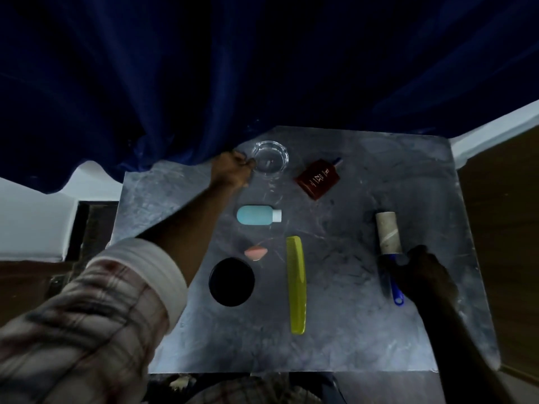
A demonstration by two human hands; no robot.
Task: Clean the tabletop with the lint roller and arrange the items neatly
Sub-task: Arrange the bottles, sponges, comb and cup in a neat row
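Note:
A grey marbled tabletop [364, 330] carries the items. My left hand [233, 170] reaches to the far side and grips the left rim of a clear glass ashtray [272, 159]. My right hand [424, 275] holds the blue handle of the lint roller [388, 236], which lies on the right side with its pale roll pointing away. Between them lie a dark red box [318, 179], a light blue bottle [256, 215] on its side, a yellow-green comb [297, 284], a pink sponge [256, 252] and a round black lid or jar [232, 281].
A dark blue curtain [262, 68] hangs just behind the table and drapes over its far left corner. White walls and dark wooden floor show on both sides. My plaid sleeve [87, 325] covers the lower left.

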